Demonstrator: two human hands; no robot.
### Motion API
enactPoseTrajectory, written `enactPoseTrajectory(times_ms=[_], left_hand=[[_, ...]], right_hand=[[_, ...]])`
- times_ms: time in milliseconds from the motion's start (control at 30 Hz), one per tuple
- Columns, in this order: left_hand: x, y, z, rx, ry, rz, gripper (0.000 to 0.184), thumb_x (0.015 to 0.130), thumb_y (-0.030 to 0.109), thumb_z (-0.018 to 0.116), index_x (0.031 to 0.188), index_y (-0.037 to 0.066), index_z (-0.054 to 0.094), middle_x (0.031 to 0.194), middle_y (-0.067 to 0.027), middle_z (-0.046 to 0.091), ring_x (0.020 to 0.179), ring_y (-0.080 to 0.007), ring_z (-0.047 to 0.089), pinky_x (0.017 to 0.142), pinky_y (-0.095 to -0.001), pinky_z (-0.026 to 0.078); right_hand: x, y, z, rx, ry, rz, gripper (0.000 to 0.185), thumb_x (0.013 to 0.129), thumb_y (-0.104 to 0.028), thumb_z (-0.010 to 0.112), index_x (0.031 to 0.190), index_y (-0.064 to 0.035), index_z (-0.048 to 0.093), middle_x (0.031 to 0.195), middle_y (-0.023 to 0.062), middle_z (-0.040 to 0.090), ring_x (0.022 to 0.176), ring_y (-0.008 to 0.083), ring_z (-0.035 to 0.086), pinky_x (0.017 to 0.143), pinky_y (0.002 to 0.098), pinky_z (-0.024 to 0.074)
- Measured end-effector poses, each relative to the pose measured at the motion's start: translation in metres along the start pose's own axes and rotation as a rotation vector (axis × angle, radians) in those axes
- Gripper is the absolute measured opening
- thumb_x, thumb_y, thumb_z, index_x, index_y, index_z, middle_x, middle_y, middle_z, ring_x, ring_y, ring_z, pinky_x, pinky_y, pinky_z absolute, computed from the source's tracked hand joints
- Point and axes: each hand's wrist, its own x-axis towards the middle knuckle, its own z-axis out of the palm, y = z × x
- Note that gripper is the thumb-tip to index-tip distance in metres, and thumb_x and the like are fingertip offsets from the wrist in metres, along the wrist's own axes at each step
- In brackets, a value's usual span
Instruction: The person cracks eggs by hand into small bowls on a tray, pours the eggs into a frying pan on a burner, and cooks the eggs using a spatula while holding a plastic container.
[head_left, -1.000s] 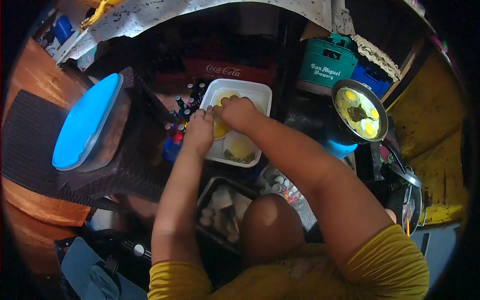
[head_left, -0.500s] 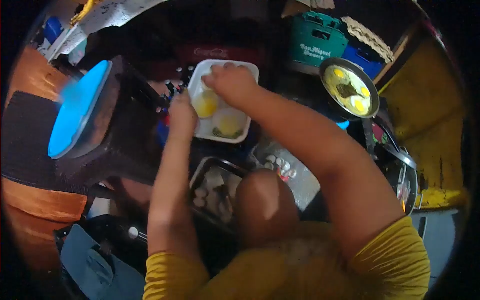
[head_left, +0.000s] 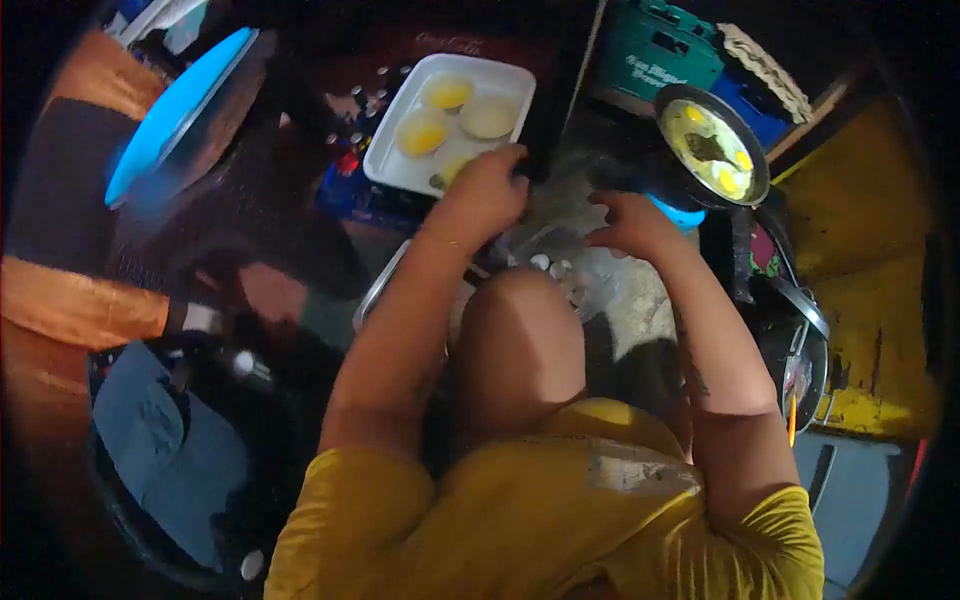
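A white tray [head_left: 385, 170] holds several round, pale-yellow cooked eggs [head_left: 422, 132] and sits on a crate of bottles. My left hand [head_left: 482, 198] is at the tray's near right corner, partly hiding one egg; its thumb and fingers are apart and I see nothing in them. To the right, my right hand [head_left: 638, 226] hovers with fingers spread, holding nothing, above a clear plastic bag [head_left: 600, 275] with small white round pieces inside. Beyond it, a black frying pan [head_left: 757, 190] contains several eggs with bright yolks.
A green crate [head_left: 665, 60] and a blue crate [head_left: 750, 108] stand behind the pan. At far right are a lidded pot [head_left: 800, 350] and a yellow wall [head_left: 850, 270]. A container with a blue lid [head_left: 180, 115] is at upper left; a grey cap [head_left: 165, 450] lies lower left.
Both hands have drawn back from over the tray: the left moved to its near right corner, the right swung right toward the pan. The view has shifted, so the tray appears higher.
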Motion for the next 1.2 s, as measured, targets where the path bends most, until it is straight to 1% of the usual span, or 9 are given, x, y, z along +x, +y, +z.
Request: enactPoseTrajectory(times_ms=[100,167,300,467,700,800,900,1033,1200], left_hand=[[-0.037,-0.044,-0.031,0.026,0.262,-0.131,0.030,0.089,0.019,0.061,0.111,0.000,0.068,0.105,-0.0236,0.069,0.098,-0.0359,0.068,0.088,-0.0408,0.051],[-0.068,-0.084,-0.050,0.139,0.098,-0.469,0.034,0.084,0.020,0.061,0.113,0.004,0.067,0.113,-0.0233,0.066,0.108,-0.0398,0.062,0.091,-0.0452,0.050],[-0.136,-0.155,0.000,0.545,-0.240,-0.993,0.037,0.089,0.028,0.056,0.119,0.009,0.065,0.123,-0.0169,0.065,0.112,-0.0361,0.063,0.092,-0.0504,0.051],[-0.194,-0.218,0.090,0.840,-0.282,-0.725,0.053,0.089,0.055,0.057,0.121,0.013,0.064,0.125,-0.0150,0.062,0.119,-0.0325,0.058,0.099,-0.0486,0.044],[-0.192,-0.172,0.084,0.800,-0.386,-0.771,0.050,0.087,0.048,0.061,0.122,0.012,0.058,0.128,-0.0191,0.059,0.127,-0.0341,0.051,0.104,-0.0452,0.039],[-0.199,-0.238,0.117,1.000,0.064,-0.573,0.053,0.084,0.046,0.065,0.123,0.011,0.055,0.128,-0.0210,0.059,0.127,-0.0351,0.051,0.105,-0.0429,0.037],[-0.186,-0.225,0.101,0.563,-0.160,-0.775,0.058,0.084,0.045,0.064,0.125,0.006,0.052,0.122,-0.0225,0.062,0.123,-0.0337,0.055,0.108,-0.0423,0.035],[-0.177,-0.160,0.076,0.572,-0.188,-0.831,0.053,0.089,0.044,0.059,0.122,0.003,0.053,0.111,-0.0230,0.067,0.113,-0.0322,0.063,0.105,-0.0433,0.038],[-0.187,-0.188,0.089,0.693,-0.163,-0.734,0.045,0.096,0.043,0.045,0.115,0.005,0.061,0.112,-0.0224,0.066,0.110,-0.0350,0.063,0.094,-0.0479,0.047]], right_hand=[[-0.005,-0.017,-0.010,0.240,-0.056,0.180,0.059,0.071,-0.023,0.081,0.125,-0.0074,0.063,0.092,0.0093,0.070,0.082,0.0180,0.067,0.063,0.0343,0.0540],[-0.006,-0.046,-0.012,0.887,-0.066,0.409,0.051,0.074,-0.018,0.079,0.121,-0.0072,0.064,0.095,0.0040,0.069,0.086,0.0164,0.065,0.066,0.0336,0.0541],[-0.005,-0.101,0.025,1.592,-0.193,0.221,0.036,0.084,-0.018,0.071,0.119,-0.0095,0.063,0.104,0.0047,0.066,0.096,0.0195,0.064,0.073,0.0357,0.0564],[-0.019,-0.151,0.103,1.817,-0.584,0.055,0.034,0.089,-0.021,0.067,0.120,-0.0083,0.060,0.111,0.0078,0.064,0.102,0.0236,0.064,0.075,0.0375,0.0570],[-0.026,-0.147,0.109,1.989,-0.554,-0.057,0.033,0.090,-0.021,0.066,0.119,-0.0063,0.059,0.110,0.0103,0.064,0.099,0.0246,0.065,0.073,0.0373,0.0579],[-0.017,-0.141,0.115,2.136,-0.653,-0.135,0.030,0.093,-0.023,0.063,0.117,-0.0049,0.058,0.107,0.0113,0.065,0.096,0.0250,0.066,0.072,0.0381,0.0585],[-0.018,-0.138,0.118,2.163,-0.705,-0.011,0.029,0.096,-0.026,0.059,0.119,-0.0074,0.056,0.104,0.0111,0.066,0.095,0.0253,0.067,0.071,0.0384,0.0589],[-0.023,-0.146,0.120,2.176,-0.671,-0.048,0.036,0.098,-0.032,0.057,0.129,-0.0136,0.052,0.107,0.0089,0.065,0.093,0.0230,0.065,0.072,0.0362,0.0559],[-0.026,-0.152,0.106,2.192,-0.623,-0.024,0.040,0.099,-0.033,0.056,0.134,-0.0148,0.049,0.111,0.0067,0.064,0.091,0.0206,0.063,0.071,0.0340,0.0527]])
